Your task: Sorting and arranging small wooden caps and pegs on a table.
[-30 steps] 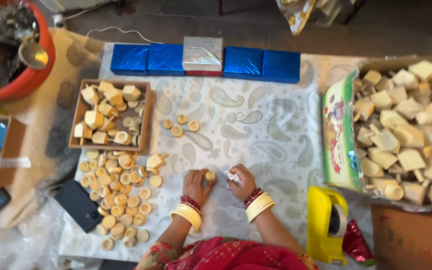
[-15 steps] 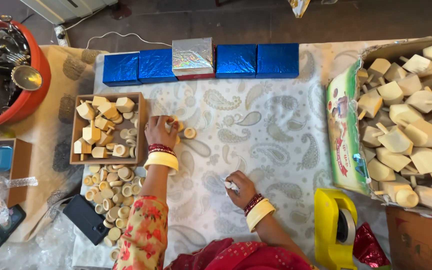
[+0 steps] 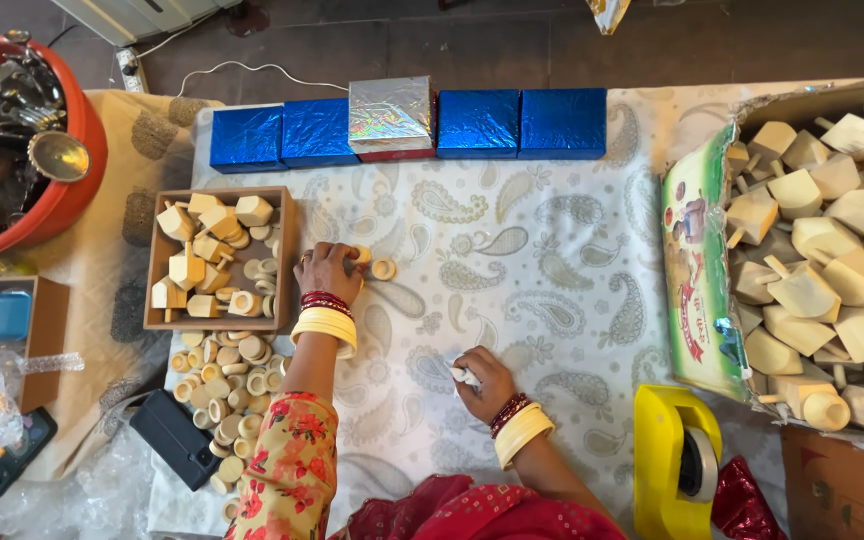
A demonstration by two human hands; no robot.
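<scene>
Left hand (image 3: 327, 270) is sitting a bit left of the frame's centre, fingers curled down over a small pale wooden ring (image 3: 360, 254) lying on the paisley cloth (image 3: 552, 270). Looks like it's closing on that ring, but the fingers hide the grip, so I can't tell if it's actually pinched. A second wooden ring (image 3: 384, 269) lies loose just to the right of the fingertips, barely apart from them.

Right hand (image 3: 484, 380) is lower, near the bottom centre, well apart from those rings, fingers bunched together and pinching a small white piece (image 3: 464, 375) against the cloth.

Just left of the left hand there's a wooden tray (image 3: 282, 250) full of chunky wooden blocks and rings, and under it a heap of wooden rings (image 3: 217, 375) spilling toward the lower left. Row of blue boxes (image 3: 472, 123) with one silver box (image 3: 390, 113) along the top, cardboard box of wooden tops (image 3: 822, 250) on the right edge, yellow tape dispenser (image 3: 677, 460) lower right.
</scene>
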